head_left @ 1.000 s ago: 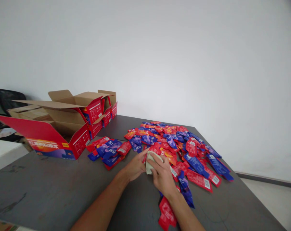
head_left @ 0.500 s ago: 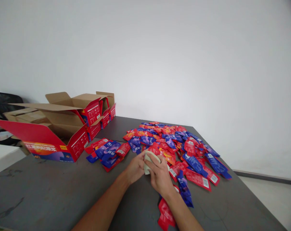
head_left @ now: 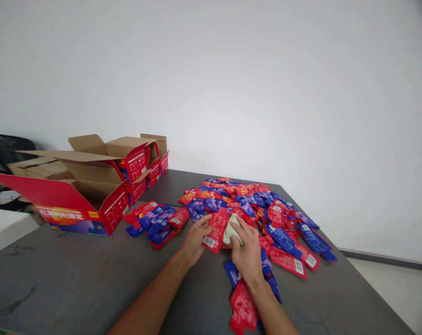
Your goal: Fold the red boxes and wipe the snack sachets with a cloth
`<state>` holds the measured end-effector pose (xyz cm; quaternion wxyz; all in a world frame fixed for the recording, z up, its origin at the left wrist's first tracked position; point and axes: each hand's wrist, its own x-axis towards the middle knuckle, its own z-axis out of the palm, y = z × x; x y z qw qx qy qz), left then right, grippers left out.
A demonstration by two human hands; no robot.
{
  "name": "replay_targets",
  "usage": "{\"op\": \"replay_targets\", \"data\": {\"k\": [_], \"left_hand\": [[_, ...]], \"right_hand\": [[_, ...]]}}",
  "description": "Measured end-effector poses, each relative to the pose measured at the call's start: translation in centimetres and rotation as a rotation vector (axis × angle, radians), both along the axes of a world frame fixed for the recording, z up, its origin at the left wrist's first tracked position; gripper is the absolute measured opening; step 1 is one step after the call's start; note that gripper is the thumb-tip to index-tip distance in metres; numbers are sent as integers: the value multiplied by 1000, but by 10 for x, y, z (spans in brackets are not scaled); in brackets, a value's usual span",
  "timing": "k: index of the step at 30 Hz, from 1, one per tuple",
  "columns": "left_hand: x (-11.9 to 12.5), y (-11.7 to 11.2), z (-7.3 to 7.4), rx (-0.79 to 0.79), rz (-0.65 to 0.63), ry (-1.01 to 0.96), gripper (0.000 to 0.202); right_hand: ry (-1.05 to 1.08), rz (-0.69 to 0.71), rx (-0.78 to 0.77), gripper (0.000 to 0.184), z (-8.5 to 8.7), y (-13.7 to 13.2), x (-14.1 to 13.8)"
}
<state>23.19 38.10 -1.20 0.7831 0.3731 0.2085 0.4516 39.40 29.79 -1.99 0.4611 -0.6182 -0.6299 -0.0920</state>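
My left hand pinches the left edge of a red pouch, whose white barcode label faces up at its lower end. Close beside it, my right hand is closed on a pale, crumpled cloth that lies against the pouch's right side. Under my right wrist and forearm are another red pouch and some blue ones, partly hidden. Just beyond both hands spreads a big heap of red and blue pouches. A smaller pile of pouches rests to the left of my left hand.
Open red cardboard boxes with raised flaps stand in a row along the left of the dark grey table. Behind them are a black mesh chair and a white surface. A white wall rises beyond the table.
The red pouch now shows between my hands, held by the left. My right hand has moved slightly right with the cloth, and the hands are further apart.
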Motion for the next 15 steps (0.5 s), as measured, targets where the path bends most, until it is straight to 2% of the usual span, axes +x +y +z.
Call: {"op": "replay_targets", "data": {"k": [4,6,8,13,15], "left_hand": [[-4,5,1,-10,191,-4,53],[-3,6,1,-7,211,5,53],[-2,5,0,-7,168,23,51],[6,-1,0,-98,37,13,33],[7,-3,0,-115,-30,-23,35]], "right_hand": [[33,116,-16,37,2,-4,-11],[23,196,-47,39,1,-5,-16],[-9,247,-62,41,-1,-5,-20],[-116,256,-75,46,0,-5,-27],[-170,279,-100,48,1,-6,-31]]}}
